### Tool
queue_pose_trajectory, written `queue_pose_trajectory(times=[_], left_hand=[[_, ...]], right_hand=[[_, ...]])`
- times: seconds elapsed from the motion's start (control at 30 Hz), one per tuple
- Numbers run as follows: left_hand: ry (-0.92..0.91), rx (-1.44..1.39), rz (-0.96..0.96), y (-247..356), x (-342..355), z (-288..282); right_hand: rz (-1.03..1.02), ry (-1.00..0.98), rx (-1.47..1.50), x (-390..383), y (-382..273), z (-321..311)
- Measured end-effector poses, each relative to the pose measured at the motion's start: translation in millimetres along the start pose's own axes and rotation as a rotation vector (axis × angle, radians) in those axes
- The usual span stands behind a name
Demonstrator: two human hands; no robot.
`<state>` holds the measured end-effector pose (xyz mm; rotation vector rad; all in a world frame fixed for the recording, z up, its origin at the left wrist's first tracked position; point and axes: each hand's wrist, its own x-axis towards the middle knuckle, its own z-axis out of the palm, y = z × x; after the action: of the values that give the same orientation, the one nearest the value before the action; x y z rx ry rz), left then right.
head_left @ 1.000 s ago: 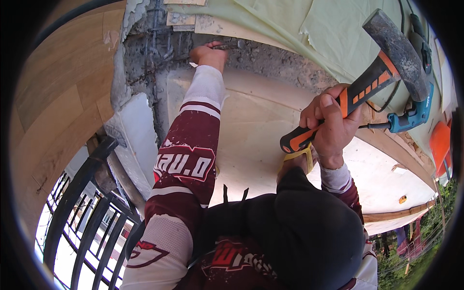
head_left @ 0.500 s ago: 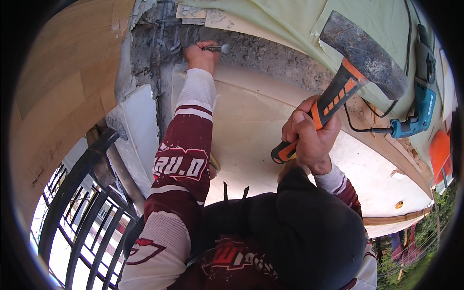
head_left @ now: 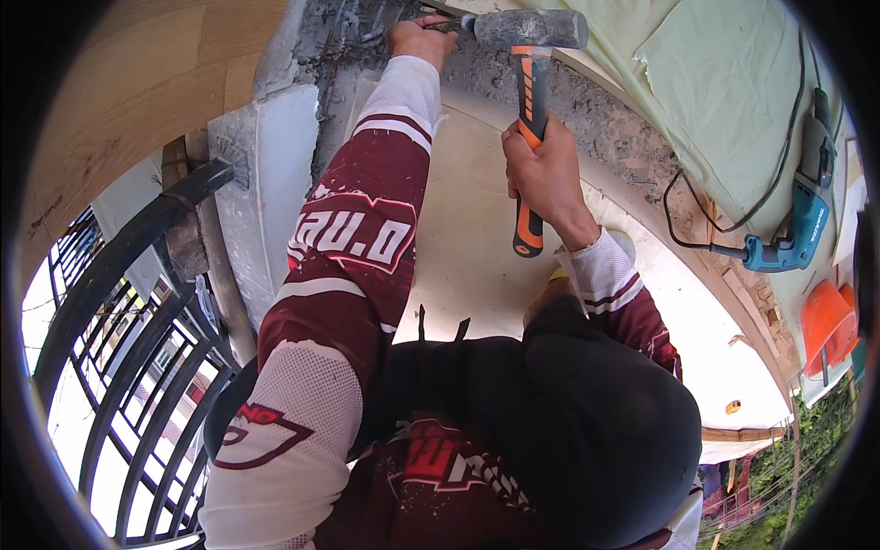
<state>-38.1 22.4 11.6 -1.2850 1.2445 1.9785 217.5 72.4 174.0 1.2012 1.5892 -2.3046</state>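
Observation:
In my right hand [head_left: 546, 174] is a sledgehammer [head_left: 532, 29] with a worn grey steel head and a black and orange handle. Its head lies against, or very close to, the struck end of a steel chisel [head_left: 466, 22]. My left hand [head_left: 422, 42] is wrapped round that chisel at the top of the view. The chisel's tip is hidden beyond my fingers. Around it spreads rough, broken grey concrete [head_left: 490, 78] with rubble and dust, with some pipes or bars [head_left: 353, 27] showing beside my left hand.
A teal corded power tool [head_left: 793, 225] rests at the right on green sheeting [head_left: 710, 92]. Below it sits an orange plastic object [head_left: 828, 325]. Black metal railing [head_left: 137, 275] curves along the left, under a wood-look panel [head_left: 174, 64]. A pale board [head_left: 467, 211] lies before me.
My right hand has swung the sledgehammer up and left, bringing its head to the chisel's end. The view has shifted; my left hand still grips the chisel.

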Motion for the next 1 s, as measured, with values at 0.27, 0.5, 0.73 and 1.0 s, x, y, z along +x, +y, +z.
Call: queue_pose_trajectory(times=[0.27,0.5,0.73,1.0], left_hand=[[-0.046,-0.253,-0.042,-2.7,-12.9,-0.3],[-0.023,-0.199,-0.058,-2.9,-18.3,8.2],[-0.077,-0.22,-0.096,1.7,-14.4,4.1],[-0.022,-0.232,-0.094,-0.9,-15.4,6.5]], right_hand=[[-0.487,0.43,0.338,-75.1,-42.6,-95.5],[-1.05,0.422,0.764,-53.8,-133.5,-57.1],[-0.244,0.108,0.02,-27.4,39.5,-23.6],[-1.336,0.448,0.435,-94.6,-170.2,-108.9]])
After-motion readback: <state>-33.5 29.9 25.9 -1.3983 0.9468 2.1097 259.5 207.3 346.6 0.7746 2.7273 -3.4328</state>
